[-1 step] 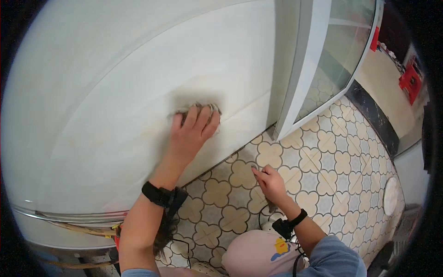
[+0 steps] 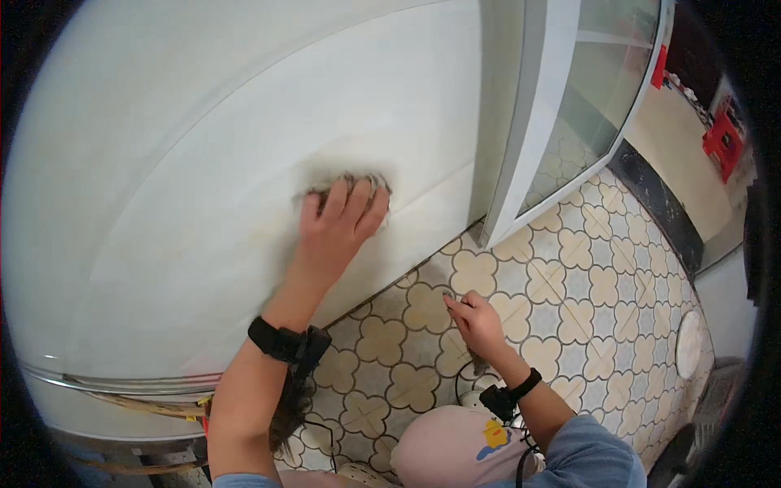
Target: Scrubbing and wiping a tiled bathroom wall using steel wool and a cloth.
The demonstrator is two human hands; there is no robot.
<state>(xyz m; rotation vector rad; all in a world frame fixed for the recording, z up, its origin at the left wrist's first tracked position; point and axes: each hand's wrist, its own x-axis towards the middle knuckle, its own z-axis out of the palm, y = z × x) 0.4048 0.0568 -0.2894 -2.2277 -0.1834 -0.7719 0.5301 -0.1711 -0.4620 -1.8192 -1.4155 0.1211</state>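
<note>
My left hand [image 2: 333, 232] presses a crumpled grey-brown cloth [image 2: 376, 189] flat to the white tiled wall [image 2: 244, 138], fingers curled over it. Faint brownish smudges show on the wall around the cloth. Lower and to the right, my right hand [image 2: 478, 324] hangs above the patterned floor, its fingers curled in. A bit of something greyish shows at its fingertips and below its palm, too little to name. Each wrist wears a black strap; the left one [image 2: 285, 342] carries a small black box.
A white-framed glass door [image 2: 529, 138] stands right of the wall. Floor tiles [image 2: 411, 382] with a quatrefoil pattern run along the wall's foot. Yellowish pipes or cables [image 2: 146, 404] and a metal rail [image 2: 122, 381] lie at lower left. A round whitish object [image 2: 688, 345] stands far right.
My left hand and the cloth have shifted very slightly on the wall. My right hand has not visibly moved.
</note>
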